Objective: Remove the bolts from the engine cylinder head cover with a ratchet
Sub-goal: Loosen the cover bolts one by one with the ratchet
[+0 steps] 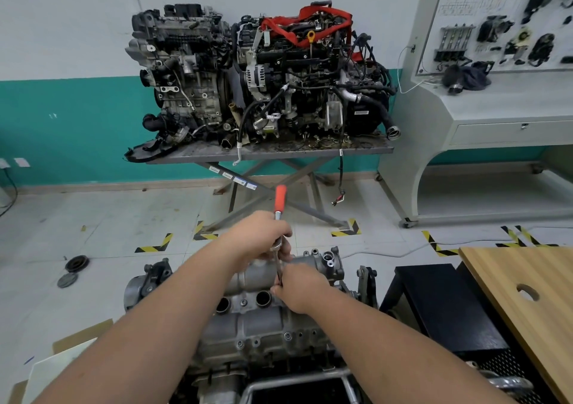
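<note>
Both hands' fingers point(280, 289) seemingly grip ratchet point(280, 205).

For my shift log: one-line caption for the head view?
Left hand grips the ratchet head, right hand pinches its extension at the cylinder head cover.

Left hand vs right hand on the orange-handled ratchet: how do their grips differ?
The left hand wraps the orange-handled ratchet high up, at its chrome head end just below the grip; the right hand pinches low, at the bottom of the thin extension shaft by the grey metal cylinder head cover. The left hand sits farther from the camera, the right nearer. Both hold the same upright tool.
</note>
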`<state>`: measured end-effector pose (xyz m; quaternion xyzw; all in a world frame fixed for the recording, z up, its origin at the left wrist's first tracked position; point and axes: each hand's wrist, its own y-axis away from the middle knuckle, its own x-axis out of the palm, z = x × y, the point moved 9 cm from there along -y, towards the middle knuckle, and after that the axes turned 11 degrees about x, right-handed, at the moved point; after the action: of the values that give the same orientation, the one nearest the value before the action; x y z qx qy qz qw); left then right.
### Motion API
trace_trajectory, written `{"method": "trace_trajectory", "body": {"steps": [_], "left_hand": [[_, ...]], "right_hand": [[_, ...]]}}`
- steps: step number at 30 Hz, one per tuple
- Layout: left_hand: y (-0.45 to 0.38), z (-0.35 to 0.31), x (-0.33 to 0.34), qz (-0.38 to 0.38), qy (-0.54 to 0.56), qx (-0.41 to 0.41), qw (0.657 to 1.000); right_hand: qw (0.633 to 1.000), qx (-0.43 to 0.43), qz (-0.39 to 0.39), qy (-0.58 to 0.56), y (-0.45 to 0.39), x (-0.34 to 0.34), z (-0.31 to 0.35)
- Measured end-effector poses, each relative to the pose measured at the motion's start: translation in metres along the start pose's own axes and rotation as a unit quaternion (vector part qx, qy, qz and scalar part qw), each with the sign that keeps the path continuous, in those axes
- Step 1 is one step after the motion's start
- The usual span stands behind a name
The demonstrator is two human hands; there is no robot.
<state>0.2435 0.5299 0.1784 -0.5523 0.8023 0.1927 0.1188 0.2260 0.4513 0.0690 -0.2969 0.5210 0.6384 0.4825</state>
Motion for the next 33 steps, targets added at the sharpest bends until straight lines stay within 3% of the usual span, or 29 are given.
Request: {"method": "trace_trajectory", "body": {"steps": [2, 4, 6, 8, 13, 23, 33], "left_hand": [[-0.004, -0.013, -0.005, 0.011, -0.165, 0.028, 0.986], [-0.003, -0.020, -0.008, 0.008, -0.249, 0.047, 0.967], [0.002, -0.014, -0.005, 0.015, -0.178, 0.045, 0.983], [0.010, -0.003, 0.003, 0.035, -0.030, 0.015, 0.999], [0.023, 0.012, 0.019, 0.065, 0.187, -0.040, 0.979], [0.032, 0.019, 0.024, 0.076, 0.254, -0.054, 0.963], [0.030, -0.003, 0.018, 0.059, 0.302, -0.011, 0.951]], "right_hand": [[1.000, -0.001, 0.002, -0.001, 0.000, 0.001, -0.001], [1.000, -0.006, 0.000, -0.002, 0.000, 0.001, -0.001], [1.000, -0.014, -0.005, 0.000, 0.002, 0.000, -0.001], [0.999, -0.026, -0.021, -0.008, 0.003, -0.001, 0.001], [0.997, -0.059, -0.054, -0.019, 0.008, -0.002, 0.001], [0.995, -0.092, -0.016, 0.022, 0.004, 0.001, 0.004], [0.994, -0.101, -0.011, -0.029, 0.003, -0.015, 0.004]]}}
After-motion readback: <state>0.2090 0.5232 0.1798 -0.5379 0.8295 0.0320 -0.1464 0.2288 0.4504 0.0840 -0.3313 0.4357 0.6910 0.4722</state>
